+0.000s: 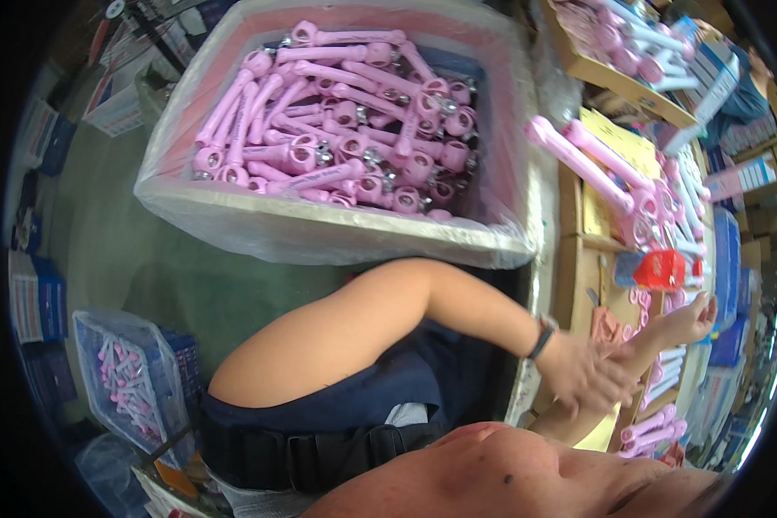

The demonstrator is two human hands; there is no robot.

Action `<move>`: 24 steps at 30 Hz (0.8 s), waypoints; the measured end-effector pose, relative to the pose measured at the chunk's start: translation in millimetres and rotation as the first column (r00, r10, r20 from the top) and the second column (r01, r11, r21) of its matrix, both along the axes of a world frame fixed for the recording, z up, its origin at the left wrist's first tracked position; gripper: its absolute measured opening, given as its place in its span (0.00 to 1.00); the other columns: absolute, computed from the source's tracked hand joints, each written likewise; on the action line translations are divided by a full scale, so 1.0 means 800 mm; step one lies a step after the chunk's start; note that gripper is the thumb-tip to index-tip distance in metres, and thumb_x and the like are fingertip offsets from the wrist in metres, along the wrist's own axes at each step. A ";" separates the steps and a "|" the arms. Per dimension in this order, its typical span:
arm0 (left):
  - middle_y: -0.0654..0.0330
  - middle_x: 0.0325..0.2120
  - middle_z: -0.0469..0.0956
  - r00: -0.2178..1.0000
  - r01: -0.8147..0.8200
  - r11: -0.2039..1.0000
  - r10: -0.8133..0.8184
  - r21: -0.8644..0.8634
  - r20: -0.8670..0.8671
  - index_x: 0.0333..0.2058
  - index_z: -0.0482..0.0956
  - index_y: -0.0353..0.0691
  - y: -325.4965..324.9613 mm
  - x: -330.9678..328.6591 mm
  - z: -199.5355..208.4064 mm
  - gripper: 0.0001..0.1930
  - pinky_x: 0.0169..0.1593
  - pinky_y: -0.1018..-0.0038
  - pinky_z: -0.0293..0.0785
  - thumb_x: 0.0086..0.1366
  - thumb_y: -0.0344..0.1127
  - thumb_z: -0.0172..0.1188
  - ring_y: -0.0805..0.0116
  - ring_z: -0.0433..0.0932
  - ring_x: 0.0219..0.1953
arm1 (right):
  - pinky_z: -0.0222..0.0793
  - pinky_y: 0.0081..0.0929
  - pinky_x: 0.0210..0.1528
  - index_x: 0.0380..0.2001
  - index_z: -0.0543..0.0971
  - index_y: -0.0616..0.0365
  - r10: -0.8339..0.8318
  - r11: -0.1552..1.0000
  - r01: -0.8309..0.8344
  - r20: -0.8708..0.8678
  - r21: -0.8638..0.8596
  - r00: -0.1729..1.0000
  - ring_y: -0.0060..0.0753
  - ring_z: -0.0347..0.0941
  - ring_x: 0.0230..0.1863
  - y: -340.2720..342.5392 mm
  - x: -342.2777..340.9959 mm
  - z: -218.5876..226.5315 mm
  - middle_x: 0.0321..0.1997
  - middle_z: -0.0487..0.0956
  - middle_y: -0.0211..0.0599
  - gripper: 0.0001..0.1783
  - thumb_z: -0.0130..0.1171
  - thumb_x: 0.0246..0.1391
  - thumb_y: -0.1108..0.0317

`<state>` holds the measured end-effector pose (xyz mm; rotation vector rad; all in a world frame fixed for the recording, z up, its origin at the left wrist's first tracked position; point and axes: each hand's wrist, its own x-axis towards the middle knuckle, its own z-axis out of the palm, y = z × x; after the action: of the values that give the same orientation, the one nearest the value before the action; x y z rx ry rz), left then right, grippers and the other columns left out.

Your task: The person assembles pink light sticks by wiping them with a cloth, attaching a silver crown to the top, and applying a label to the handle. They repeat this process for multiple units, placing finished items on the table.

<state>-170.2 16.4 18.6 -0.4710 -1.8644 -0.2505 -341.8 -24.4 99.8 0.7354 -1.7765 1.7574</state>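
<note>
My left hand (pixel 589 375), with a dark band at its wrist, lies across my right forearm, its fingers stretched and slightly blurred. Beyond it, my right hand (pixel 689 321) is raised over the workbench, fingers loosely curled, with nothing visible in it. Close to that hand are a red and blue packet (pixel 656 270) and several small pink rings (pixel 637 312). Long pink plastic handles with round, hollow heads (pixel 591 164) lie at the back of the bench. White and pink handles (pixel 663 373) lie beside my right forearm.
A big plastic-lined bin (pixel 337 216), heaped with pink handles with silvery parts, stands left of the bench. An open carton (pixel 622 86) of white and pink pieces sits at the far right. A smaller lined crate (pixel 129 388) with similar pieces stands on the floor at left.
</note>
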 end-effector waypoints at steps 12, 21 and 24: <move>0.61 0.22 0.74 0.501 -0.613 -0.518 0.328 0.596 0.801 0.37 0.75 0.36 -0.435 0.738 -0.200 0.14 0.25 0.73 0.67 0.61 0.42 0.56 0.73 0.70 0.23 | 0.68 0.21 0.37 0.38 0.75 0.65 0.301 0.621 -0.186 -0.013 0.762 0.953 0.31 0.70 0.38 0.165 0.132 -0.131 0.49 0.70 0.43 0.09 0.53 0.52 0.82; 0.61 0.36 0.68 0.694 -0.237 -0.745 0.319 0.624 0.645 0.46 0.68 0.38 -0.497 0.858 -0.290 0.17 0.37 0.63 0.68 0.63 0.41 0.55 0.65 0.66 0.37 | 0.71 0.25 0.34 0.36 0.75 0.60 0.110 0.409 0.130 -0.190 0.903 0.976 0.34 0.74 0.32 0.228 0.154 -0.044 0.41 0.75 0.42 0.09 0.54 0.50 0.80; 0.61 0.41 0.67 0.737 -0.108 -0.748 0.381 0.655 0.558 0.49 0.66 0.38 -0.502 0.823 -0.283 0.19 0.40 0.59 0.68 0.63 0.40 0.55 0.62 0.65 0.41 | 0.73 0.27 0.35 0.35 0.75 0.60 0.101 0.448 0.082 -0.141 0.890 0.985 0.37 0.77 0.33 0.227 0.154 -0.037 0.41 0.75 0.40 0.09 0.56 0.48 0.80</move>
<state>488.3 -384.9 -208.0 1.6970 -0.5106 -1.2433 -218.2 157.0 70.4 1.2458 -2.5316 0.5300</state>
